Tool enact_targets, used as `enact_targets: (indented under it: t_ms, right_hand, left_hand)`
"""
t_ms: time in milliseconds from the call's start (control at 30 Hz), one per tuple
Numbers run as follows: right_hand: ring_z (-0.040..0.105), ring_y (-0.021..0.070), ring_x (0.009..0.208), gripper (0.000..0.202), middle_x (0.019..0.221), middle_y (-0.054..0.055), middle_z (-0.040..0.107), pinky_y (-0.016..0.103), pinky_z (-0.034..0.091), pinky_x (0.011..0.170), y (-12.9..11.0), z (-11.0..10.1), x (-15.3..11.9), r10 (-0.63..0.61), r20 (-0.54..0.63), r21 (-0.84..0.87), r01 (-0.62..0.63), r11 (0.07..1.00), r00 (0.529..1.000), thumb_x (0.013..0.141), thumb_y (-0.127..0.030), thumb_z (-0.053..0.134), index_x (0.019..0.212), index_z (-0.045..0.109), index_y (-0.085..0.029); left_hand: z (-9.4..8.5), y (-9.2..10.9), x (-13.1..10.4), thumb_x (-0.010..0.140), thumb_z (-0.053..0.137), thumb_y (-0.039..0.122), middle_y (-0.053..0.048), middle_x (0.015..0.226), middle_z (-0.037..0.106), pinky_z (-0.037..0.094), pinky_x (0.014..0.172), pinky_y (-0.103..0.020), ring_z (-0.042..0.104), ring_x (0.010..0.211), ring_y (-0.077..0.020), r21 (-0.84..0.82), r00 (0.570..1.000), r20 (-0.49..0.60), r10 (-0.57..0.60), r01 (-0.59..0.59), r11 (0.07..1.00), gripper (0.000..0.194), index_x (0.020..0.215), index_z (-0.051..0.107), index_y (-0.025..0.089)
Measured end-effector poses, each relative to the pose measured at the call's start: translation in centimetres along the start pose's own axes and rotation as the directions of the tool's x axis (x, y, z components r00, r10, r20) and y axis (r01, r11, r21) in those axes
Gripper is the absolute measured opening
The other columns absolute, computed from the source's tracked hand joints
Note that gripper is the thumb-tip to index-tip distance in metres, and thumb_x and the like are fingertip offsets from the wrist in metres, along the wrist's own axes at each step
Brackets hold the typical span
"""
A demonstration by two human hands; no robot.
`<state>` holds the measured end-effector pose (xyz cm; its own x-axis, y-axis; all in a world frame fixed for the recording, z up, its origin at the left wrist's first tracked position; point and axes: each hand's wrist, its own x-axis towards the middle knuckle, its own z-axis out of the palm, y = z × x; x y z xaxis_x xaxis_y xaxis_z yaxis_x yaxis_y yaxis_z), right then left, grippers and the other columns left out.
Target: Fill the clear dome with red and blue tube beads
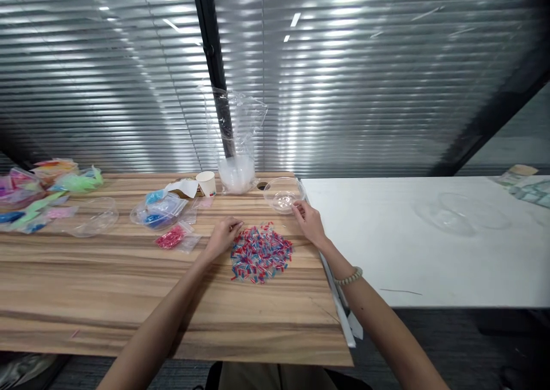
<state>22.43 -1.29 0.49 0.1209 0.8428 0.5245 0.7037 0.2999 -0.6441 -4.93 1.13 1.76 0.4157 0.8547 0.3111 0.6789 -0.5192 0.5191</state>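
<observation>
forearms (387, 321), clear bowl (281, 190), pink pieces (171, 237) in bag (188, 243)

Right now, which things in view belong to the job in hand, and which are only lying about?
Probably in use:
red and blue stick-like pieces
clear plastic bowl at the right hand

Probably lying about:
white paper cup
packet of pink pieces

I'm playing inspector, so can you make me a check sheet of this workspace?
Surface: wood-grain tabletop; white table on the right.
Job's things: pile of small red and blue pieces; clear bowl behind it.
Clutter: paper cup, red packet, colorful bags farther left.
Hands: left hand by the pile's left edge; right hand at the bowl's rim.
Cables: nothing seen.
Surroundings: blinds behind.
</observation>
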Motion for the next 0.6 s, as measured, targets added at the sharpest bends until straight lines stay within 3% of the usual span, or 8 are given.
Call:
enact_targets:
  t_ms: [333,600]
  right_hand:
    - [0.06,0.0182,0.072,0.028,0.086,0.005,0.065,0.03,0.046,0.068,-0.2,0.0,-0.1,-0.065,0.064,-0.02,0.067,0.998,0.996,0.09,-0.037,0.036,0.097,0.055,-0.019]
    - [0.061,0.0206,0.076,0.028,0.085,0.006,0.065,0.033,0.047,0.072,0.4,0.2,-0.3,-0.078,0.056,0.005,0.078,0.997,0.995,0.09,-0.04,0.036,0.098,0.055,-0.02]
  left_hand:
    - [1.6,0.7,-0.2,0.08,0.052,0.035,-0.006,0.08,0.068,0.044,0.069,-0.026,0.06,0.075,-0.0179,-0.103,0.999,0.022,-0.044,0.046,0.994,0.026,0.081,0.07,0.016]
    - [1.6,0.6,-0.3,0.078,0.051,0.044,-0.006,0.079,0.07,0.045,0.064,-0.025,0.062,0.072,-0.0192,-0.266,0.988,0.025,-0.155,0.156,0.951,0.036,0.081,0.07,0.014]
